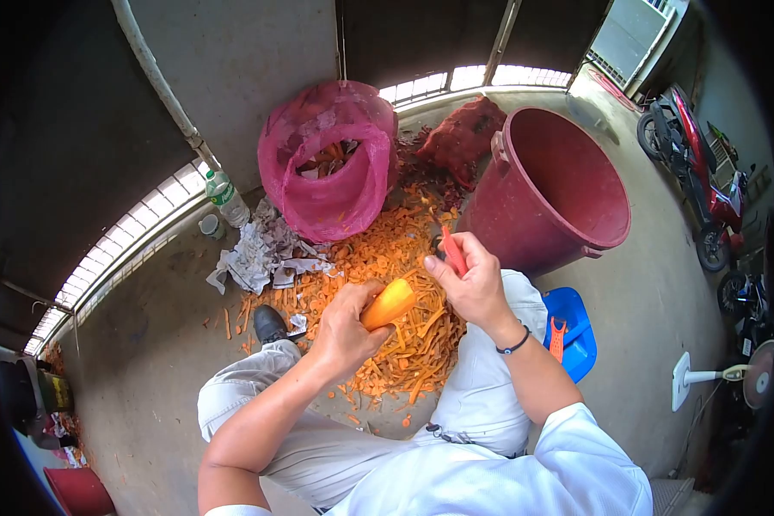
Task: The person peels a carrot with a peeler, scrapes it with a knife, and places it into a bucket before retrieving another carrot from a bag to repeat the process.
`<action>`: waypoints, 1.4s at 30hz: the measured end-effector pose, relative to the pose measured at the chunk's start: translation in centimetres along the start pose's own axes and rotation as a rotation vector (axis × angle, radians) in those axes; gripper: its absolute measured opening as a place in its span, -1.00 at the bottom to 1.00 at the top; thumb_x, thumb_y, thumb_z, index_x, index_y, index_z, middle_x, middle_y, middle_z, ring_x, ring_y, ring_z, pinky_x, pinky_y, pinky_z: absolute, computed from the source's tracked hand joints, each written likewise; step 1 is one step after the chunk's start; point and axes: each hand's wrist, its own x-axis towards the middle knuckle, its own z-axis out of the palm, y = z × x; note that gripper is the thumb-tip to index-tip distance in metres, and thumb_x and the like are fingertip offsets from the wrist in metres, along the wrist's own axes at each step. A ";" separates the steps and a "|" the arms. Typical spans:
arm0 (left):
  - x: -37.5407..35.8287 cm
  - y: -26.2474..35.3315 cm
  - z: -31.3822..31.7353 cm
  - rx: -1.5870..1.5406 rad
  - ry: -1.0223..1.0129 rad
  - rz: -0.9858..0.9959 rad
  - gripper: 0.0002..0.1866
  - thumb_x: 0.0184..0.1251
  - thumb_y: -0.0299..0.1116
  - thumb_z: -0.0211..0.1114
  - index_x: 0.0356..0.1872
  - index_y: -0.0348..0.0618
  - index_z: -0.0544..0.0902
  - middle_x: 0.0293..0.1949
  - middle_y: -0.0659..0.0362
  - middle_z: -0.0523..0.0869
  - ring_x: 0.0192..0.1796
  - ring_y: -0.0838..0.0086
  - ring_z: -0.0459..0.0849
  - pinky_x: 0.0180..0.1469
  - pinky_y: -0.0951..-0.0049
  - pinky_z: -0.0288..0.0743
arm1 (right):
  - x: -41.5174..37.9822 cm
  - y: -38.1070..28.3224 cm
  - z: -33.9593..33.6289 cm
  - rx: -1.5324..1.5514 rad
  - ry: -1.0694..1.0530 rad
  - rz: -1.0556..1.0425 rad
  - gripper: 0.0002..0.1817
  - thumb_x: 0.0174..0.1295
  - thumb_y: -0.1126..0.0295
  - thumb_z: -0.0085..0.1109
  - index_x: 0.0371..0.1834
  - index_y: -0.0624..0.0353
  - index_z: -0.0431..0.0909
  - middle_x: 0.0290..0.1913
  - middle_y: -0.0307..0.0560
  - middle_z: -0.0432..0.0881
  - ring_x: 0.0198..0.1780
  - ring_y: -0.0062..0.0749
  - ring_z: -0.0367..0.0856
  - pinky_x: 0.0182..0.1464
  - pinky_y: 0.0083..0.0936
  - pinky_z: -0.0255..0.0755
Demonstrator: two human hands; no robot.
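My left hand (350, 329) is wrapped round a peeled orange carrot (390, 304), its thick end pointing up and right toward my other hand. In my right hand (475, 291) is a small knife with a red handle (453, 251). Its thin blade points up and away from me, apart from the carrot. Below both hands, a broad heap of orange carrot peelings (417, 344) covers the floor between my legs, with long strips and round end pieces in it.
Behind the heap stand a pink plastic bag (327, 193), a red mesh sack (463, 138) and a large maroon bin (525, 202). A blue tray (582, 348) with an orange peeler (558, 338) sits by my right leg. Crumpled paper (262, 254) and a bottle (225, 198) are left.
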 end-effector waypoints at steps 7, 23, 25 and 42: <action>-0.1 0.2 0.6 0.014 0.041 0.040 -0.37 0.01 -0.53 0.58 0.20 -0.28 0.60 -0.02 -0.04 0.69 0.00 0.13 0.72 0.09 0.25 0.60 | -2.0 -1.2 1.5 -0.025 -0.226 -0.130 -0.32 0.14 0.14 0.63 0.24 0.30 0.60 -0.12 0.11 0.81 -0.12 -0.42 0.77 -0.01 -0.48 0.63; 0.0 0.0 -0.1 -1.002 -0.057 -0.399 -0.35 0.29 -0.49 0.54 0.37 -0.35 0.47 0.03 0.09 0.72 -0.14 0.62 0.69 -0.29 0.60 0.61 | 0.3 -0.9 -1.7 -0.502 -0.185 -0.006 -0.59 0.57 0.03 0.09 0.04 0.21 0.61 -0.38 0.28 0.59 -0.28 0.15 0.66 -0.24 -0.19 0.47; 0.0 0.6 -0.3 -0.897 0.001 -0.395 -0.32 0.23 -0.51 0.58 0.36 -0.35 0.47 0.01 0.10 0.70 -0.27 0.62 0.66 -0.45 0.63 0.54 | -0.4 -2.4 -1.7 -0.307 -0.205 -0.031 -0.58 0.54 0.03 0.14 -0.08 0.23 0.67 -0.34 0.22 0.66 -0.24 0.14 0.72 -0.23 -0.19 0.51; -0.5 1.3 0.2 -0.877 0.037 -0.399 -0.39 0.09 -0.60 0.66 0.19 -0.28 0.59 -0.32 0.24 0.71 -0.56 0.68 0.53 -0.61 0.61 0.34 | -1.4 -5.3 -0.6 -0.619 -0.223 -0.587 -0.71 0.27 0.13 0.40 -0.43 0.10 0.64 -0.51 -0.09 0.63 -0.48 -0.14 0.67 -0.45 -0.23 0.51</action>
